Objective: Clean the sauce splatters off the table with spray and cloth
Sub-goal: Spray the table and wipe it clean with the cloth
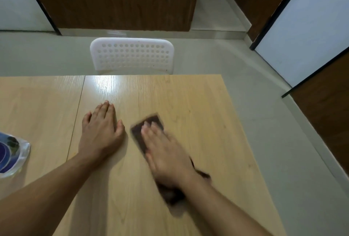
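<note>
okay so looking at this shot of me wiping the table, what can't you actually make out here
- Cloth: head view, mostly under the right hand, smeared by motion blur.
- Right hand: blurred, so its grip is unclear; fingers look flat.
- Clear blue-patterned item: cut off by the left edge; unidentifiable.
- Sauce splatters: only faint specks on the table, too small to confirm.
- Chair: seat hidden behind the table.
- Left hand: rests flat.
</note>
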